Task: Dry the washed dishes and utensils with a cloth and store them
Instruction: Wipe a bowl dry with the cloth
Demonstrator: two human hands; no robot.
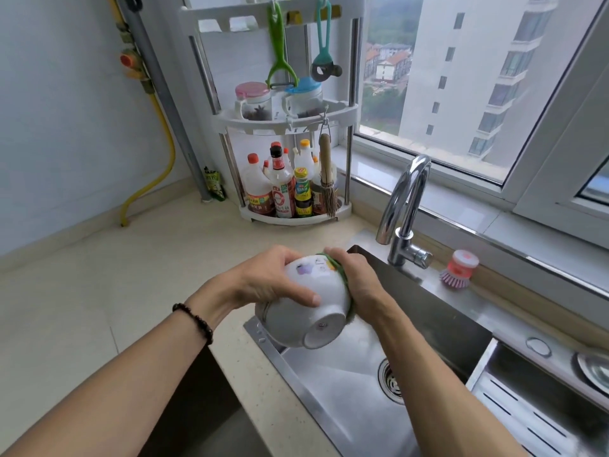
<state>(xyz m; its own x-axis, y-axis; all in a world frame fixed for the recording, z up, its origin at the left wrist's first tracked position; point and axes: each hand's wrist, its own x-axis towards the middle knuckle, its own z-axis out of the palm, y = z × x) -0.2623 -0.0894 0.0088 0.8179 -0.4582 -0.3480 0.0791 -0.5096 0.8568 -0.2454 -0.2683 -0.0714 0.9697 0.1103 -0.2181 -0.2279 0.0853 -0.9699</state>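
White ceramic bowl is being gripped foot-toward-camera over the steel sink's left edge by the left hand, fingers curled round it, while a green cloth is being pressed against it by the right hand.

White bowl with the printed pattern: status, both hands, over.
Left hand grips white printed ceramic bowl, foot ring toward camera. Right hand presses green cloth on its side. Held over steel sink; nothing in the way.
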